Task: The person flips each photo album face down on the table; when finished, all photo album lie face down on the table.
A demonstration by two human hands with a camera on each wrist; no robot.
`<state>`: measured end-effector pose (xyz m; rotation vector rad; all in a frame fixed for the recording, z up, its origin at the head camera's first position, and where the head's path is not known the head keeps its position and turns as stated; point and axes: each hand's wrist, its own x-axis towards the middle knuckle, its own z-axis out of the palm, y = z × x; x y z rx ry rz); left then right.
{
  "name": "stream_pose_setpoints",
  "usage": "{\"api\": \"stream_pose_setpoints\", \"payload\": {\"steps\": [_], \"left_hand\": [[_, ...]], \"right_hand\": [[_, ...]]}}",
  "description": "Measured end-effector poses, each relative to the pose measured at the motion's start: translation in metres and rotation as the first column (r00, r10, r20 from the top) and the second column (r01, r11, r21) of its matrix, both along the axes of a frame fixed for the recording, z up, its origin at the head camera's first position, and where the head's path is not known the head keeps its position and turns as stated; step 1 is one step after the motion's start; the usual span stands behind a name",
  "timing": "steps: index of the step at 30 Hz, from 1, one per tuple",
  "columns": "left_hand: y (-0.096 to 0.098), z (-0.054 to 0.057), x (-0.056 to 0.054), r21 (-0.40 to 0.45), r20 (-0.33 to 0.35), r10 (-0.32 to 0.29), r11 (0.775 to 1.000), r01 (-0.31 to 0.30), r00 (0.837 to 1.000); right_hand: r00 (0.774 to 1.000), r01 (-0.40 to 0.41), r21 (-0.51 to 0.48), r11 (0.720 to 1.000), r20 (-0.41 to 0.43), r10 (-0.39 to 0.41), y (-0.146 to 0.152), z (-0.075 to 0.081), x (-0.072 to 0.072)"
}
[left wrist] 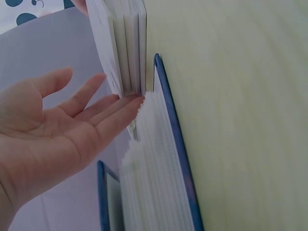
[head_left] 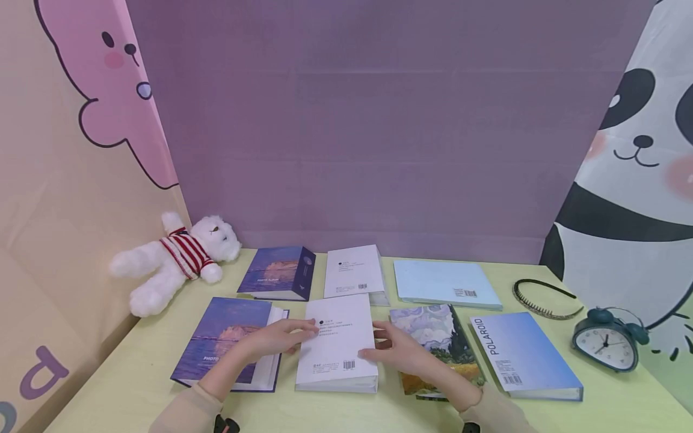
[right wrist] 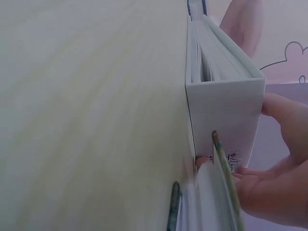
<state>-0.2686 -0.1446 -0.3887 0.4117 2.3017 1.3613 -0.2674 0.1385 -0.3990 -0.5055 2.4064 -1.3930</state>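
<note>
A white photo album point(head_left: 335, 358) lies back cover up at the front middle of the table, between both hands. My left hand point(head_left: 276, 338) reaches to its left edge; in the left wrist view its fingers point(left wrist: 120, 113) are extended, with the tips at the page side. From the right, my right hand point(head_left: 400, 350) holds the spine side. The right wrist view has the thumb point(right wrist: 276, 107) at the upper cover edge and fingers low by the white spine point(right wrist: 224, 113). Beneath my left forearm is a purple-blue photo album point(head_left: 216, 331); a landscape-painting book point(head_left: 428, 328) lies beneath my right.
Behind are another purple album point(head_left: 273, 270), a white album point(head_left: 352, 270) and a light blue one point(head_left: 444, 279). To the right lie a blue Polaroid album point(head_left: 530, 355), headband point(head_left: 541, 310) and alarm clock point(head_left: 606, 341). A plush bear point(head_left: 184, 255) leans at the left wall.
</note>
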Motion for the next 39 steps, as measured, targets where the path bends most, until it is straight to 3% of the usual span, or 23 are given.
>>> {"api": "stream_pose_setpoints", "payload": {"steps": [4, 20, 29, 39], "left_hand": [[0.0, 0.001, 0.002, -0.006, -0.004, -0.018, 1.0, 0.018, 1.0], [0.004, 0.0, 0.003, -0.058, -0.045, -0.047, 0.997, 0.044, 0.998], [0.01, -0.003, 0.001, -0.072, -0.07, -0.072, 0.995, 0.067, 0.995], [0.011, 0.0, 0.005, -0.095, -0.077, -0.083, 0.993, 0.076, 0.994]], "right_hand": [[1.0, 0.017, 0.002, 1.0, 0.021, -0.017, 0.0, 0.001, 0.0], [0.999, -0.04, 0.002, 0.999, 0.026, 0.04, 0.005, 0.003, 0.001], [1.0, -0.009, 0.05, 0.999, 0.003, 0.009, 0.006, 0.005, 0.004], [0.999, -0.049, 0.045, 0.998, -0.002, 0.049, 0.005, 0.002, -0.001]]}}
